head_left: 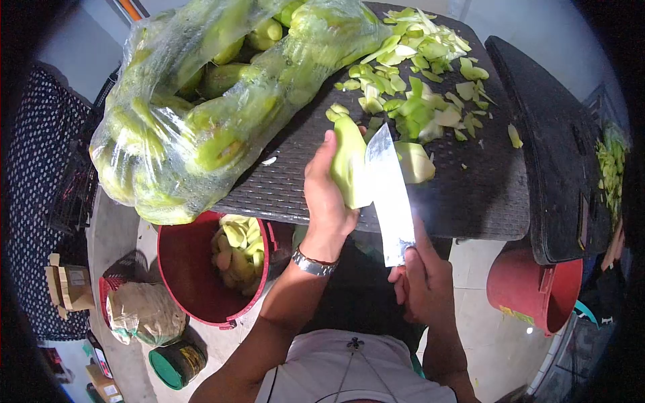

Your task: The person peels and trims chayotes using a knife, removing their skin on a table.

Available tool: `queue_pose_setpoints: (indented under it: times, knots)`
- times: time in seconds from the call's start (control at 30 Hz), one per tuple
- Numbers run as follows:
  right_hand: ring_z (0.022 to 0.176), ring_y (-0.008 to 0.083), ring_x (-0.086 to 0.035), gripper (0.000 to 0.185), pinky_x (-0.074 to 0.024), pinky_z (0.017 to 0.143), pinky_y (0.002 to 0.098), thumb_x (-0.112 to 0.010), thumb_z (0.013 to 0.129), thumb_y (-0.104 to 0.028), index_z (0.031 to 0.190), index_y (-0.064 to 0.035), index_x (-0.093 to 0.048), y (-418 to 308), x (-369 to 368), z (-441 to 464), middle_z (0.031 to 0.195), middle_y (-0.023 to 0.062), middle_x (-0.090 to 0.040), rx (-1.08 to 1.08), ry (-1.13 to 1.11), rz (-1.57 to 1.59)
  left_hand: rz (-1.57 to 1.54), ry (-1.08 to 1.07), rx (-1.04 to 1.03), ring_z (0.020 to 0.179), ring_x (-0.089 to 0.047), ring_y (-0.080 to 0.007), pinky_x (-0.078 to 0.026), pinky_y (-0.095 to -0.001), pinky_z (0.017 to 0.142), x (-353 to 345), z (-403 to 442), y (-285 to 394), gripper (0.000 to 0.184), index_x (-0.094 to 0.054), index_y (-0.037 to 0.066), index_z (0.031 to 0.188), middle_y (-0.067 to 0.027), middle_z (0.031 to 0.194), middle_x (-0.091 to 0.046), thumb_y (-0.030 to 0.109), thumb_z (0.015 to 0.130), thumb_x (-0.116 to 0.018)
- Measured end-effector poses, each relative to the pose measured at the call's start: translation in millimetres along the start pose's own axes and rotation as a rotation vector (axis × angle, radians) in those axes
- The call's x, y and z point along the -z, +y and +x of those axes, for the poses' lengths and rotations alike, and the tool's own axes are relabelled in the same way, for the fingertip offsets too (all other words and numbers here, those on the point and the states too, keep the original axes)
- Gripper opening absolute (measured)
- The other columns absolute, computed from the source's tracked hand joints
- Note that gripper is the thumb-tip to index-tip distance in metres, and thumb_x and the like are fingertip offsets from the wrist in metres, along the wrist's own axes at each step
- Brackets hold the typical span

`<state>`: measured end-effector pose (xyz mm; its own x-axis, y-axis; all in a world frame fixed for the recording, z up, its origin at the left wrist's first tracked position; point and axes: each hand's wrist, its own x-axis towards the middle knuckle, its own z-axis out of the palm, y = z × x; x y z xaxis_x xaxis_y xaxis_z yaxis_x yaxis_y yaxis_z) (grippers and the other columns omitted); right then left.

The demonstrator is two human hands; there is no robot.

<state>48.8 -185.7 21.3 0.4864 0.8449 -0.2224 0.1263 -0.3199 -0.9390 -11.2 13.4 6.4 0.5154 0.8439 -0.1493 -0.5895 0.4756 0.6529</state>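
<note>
My left hand (327, 185), with a metal watch on its wrist, is closed around a pale green, partly peeled fruit (347, 161) that looks like a green mango. In my right hand (425, 279) is a broad-bladed kitchen knife (390, 195), tip pointing away from me, its blade along the fruit's right side. Behind the blade, a pale peeled piece (416, 163) lies on the dark woven tabletop (484, 195). Green peelings (420, 111) are scattered farther back. At the left, a clear plastic bag (222, 127) holds several whole green fruits.
Below the table's front edge stands a red bucket (195, 269) with peeled pale pieces inside. Another red bucket (531, 289) is at the right, beside a dark chair (551, 148). A filled sack (144, 311) and a green-lidded tin (176, 366) stand on the floor at left.
</note>
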Motion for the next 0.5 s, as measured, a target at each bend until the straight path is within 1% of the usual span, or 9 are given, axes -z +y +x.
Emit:
queue_pose_setpoints:
  times: [0.1, 0.2, 0.23, 0.3, 0.33, 0.43, 0.5]
  knots:
    - [0.049, 0.0064, -0.052, 0.054, -0.0445, 0.045, 0.0240, -0.038, 0.111, -0.022, 0.164, -0.0110, -0.030, 10.0, -3.3, -1.9, 0.069, 0.0044, -0.062, 0.032, 0.004, -0.020, 0.024, -0.024, 0.006, 0.084, -0.071, -0.0167, -0.058, -0.0294, 0.074, 1.5, 0.1, -2.2, 0.052, -0.066, -0.004, 0.121, -0.0102, 0.101, -0.072, 0.043, 0.108, -0.050]
    - [0.049, 0.0062, -0.052, 0.054, -0.0448, 0.045, 0.0240, -0.037, 0.112, -0.023, 0.163, -0.0100, -0.031, 7.8, -5.4, -0.2, 0.069, 0.0044, -0.062, 0.011, -0.013, 0.040, -0.003, -0.050, 0.078, 0.077, -0.073, -0.0203, -0.060, -0.0317, 0.070, -2.9, -5.1, -4.1, 0.053, -0.066, -0.005, 0.116, -0.0128, 0.094, -0.073, 0.045, 0.109, -0.048]
    - [0.050, 0.0061, -0.052, 0.054, -0.0450, 0.045, 0.0240, -0.037, 0.112, -0.023, 0.163, -0.0096, -0.031, 6.6, -6.4, 0.6, 0.069, 0.0044, -0.062, -0.002, -0.023, 0.070, -0.004, -0.067, 0.099, 0.077, -0.073, -0.0236, -0.061, -0.0347, 0.070, -2.6, -6.7, -6.1, 0.054, -0.065, -0.004, 0.117, -0.0142, 0.094, -0.073, 0.047, 0.108, -0.047]
    - [0.051, 0.0084, -0.056, 0.054, -0.0485, 0.048, 0.0266, -0.037, 0.111, -0.021, 0.164, -0.0113, -0.029, 9.4, -8.6, 2.3, 0.069, 0.0057, -0.062, -0.015, -0.039, 0.130, -0.006, -0.103, 0.143, 0.077, -0.075, -0.0302, -0.063, -0.0406, 0.072, -2.2, -9.6, -11.0, 0.057, -0.062, -0.003, 0.118, -0.0170, 0.094, -0.072, 0.050, 0.107, -0.047]
    - [0.051, 0.0096, -0.057, 0.055, -0.0503, 0.049, 0.0279, -0.038, 0.111, -0.020, 0.164, -0.0121, -0.028, 11.5, -9.3, 3.7, 0.069, 0.0064, -0.063, -0.020, -0.046, 0.159, 0.016, -0.098, 0.125, 0.076, -0.074, -0.0305, -0.063, -0.0407, 0.071, -3.3, -10.9, -13.4, 0.057, -0.062, -0.003, 0.118, -0.0175, 0.094, -0.072, 0.050, 0.107, -0.046]
    - [0.050, 0.0094, -0.055, 0.055, -0.0482, 0.048, 0.0271, -0.037, 0.111, -0.021, 0.164, -0.0119, -0.027, 14.0, -16.2, 6.4, 0.069, 0.0058, -0.061, -0.009, -0.060, 0.293, 0.078, -0.080, 0.084, 0.073, -0.074, -0.0311, -0.063, -0.0411, 0.069, -5.2, -13.9, -16.1, 0.058, -0.062, -0.004, 0.117, -0.0191, 0.092, -0.071, 0.050, 0.108, -0.044]
    - [0.051, 0.0091, -0.054, 0.055, -0.0474, 0.048, 0.0264, -0.036, 0.112, -0.022, 0.165, -0.0118, -0.027, 18.2, -19.7, 5.3, 0.070, 0.0057, -0.061, -0.003, -0.067, 0.319, 0.115, -0.074, 0.071, 0.071, -0.074, -0.0307, -0.063, -0.0414, 0.068, -5.7, -14.8, -13.0, 0.058, -0.061, -0.004, 0.117, -0.0200, 0.090, -0.070, 0.050, 0.109, -0.042]
